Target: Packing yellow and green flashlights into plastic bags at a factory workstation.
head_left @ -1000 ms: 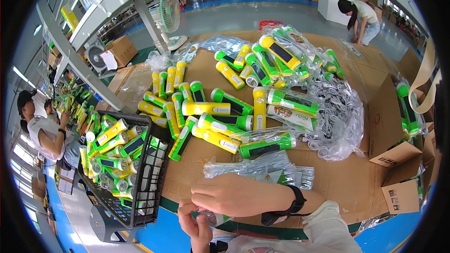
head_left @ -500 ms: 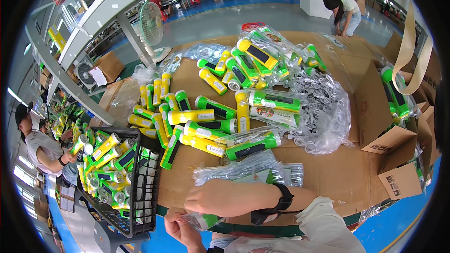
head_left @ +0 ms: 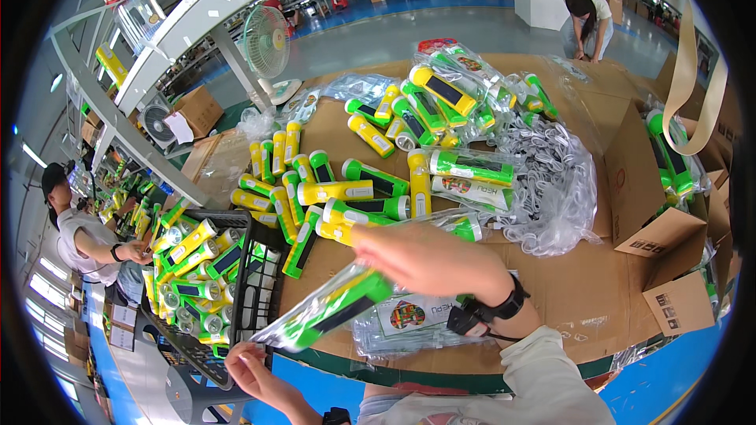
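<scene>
The head view shows, nearest the lower edge, the left hand [head_left: 250, 368] pinching the lower end of a clear plastic bag [head_left: 303, 323] between closed fingers; inside the bag lies a green torch [head_left: 337, 311], tilted up toward the right. The right hand [head_left: 425, 258], with a black watch [head_left: 492, 313] at the wrist, reaches in from the right and its grip closes on the upper end of the same bagged torch, blurred — so exactly how the fingers lie cannot be told. The bag hangs just above the near edge of the cardboard-covered surface [head_left: 583, 283], over a flat stack of empty bags [head_left: 409, 327] with printed labels. To the left, touching the surface's edge, stands a black wire basket [head_left: 248, 283] filled with bagged green and yellow torches. Beyond the hands a spread of loose torches [head_left: 331, 189] covers the middle of the surface; to their right lies a heap of clear bags [head_left: 551, 181]; farther back lies a pile of bagged torches [head_left: 449, 98]. An open carton [head_left: 669, 236] sits at the right. A person in a cap [head_left: 79, 228] works at far left — another bends at far right behind the surface.
</scene>
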A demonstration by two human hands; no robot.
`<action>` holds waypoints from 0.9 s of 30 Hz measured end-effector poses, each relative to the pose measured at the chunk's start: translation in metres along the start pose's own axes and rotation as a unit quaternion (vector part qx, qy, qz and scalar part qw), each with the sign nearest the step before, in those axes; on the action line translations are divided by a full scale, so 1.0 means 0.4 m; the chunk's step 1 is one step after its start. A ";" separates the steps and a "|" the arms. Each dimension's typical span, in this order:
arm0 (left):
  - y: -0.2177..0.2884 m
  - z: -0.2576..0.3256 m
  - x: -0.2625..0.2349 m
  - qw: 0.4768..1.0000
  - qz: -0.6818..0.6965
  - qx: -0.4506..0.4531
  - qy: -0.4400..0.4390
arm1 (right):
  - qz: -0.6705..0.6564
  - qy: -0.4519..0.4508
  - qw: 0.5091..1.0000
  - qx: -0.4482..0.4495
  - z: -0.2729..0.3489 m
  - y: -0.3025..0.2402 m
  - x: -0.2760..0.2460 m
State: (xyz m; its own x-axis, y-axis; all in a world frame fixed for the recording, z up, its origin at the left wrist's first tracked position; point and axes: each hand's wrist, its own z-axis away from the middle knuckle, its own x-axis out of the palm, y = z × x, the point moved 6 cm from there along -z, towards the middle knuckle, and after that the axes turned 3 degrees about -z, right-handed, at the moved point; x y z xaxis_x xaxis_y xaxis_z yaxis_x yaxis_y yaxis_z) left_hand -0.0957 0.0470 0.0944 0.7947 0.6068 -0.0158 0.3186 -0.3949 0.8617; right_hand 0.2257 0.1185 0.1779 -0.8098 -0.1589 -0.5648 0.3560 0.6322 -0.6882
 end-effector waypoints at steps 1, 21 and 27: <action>-0.005 0.017 0.026 0.999 -0.022 -0.019 -0.022 | 0.011 0.058 0.998 0.034 0.008 0.026 -0.055; 0.028 0.282 0.364 0.752 -0.233 0.177 -0.590 | 0.083 0.780 0.606 0.133 0.550 0.425 -0.533; 0.040 0.284 0.385 0.750 -0.245 0.197 -0.582 | 0.095 0.807 0.565 0.143 0.577 0.464 -0.527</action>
State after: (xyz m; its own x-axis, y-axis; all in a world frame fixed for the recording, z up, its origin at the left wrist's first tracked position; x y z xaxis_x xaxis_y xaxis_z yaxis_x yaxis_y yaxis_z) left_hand 0.0907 0.0556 0.0481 0.3731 -0.1766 -0.9108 0.6652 -0.6335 0.3953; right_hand 0.5701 0.0944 0.0640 -0.0333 0.9357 0.3512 0.3830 0.3365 -0.8603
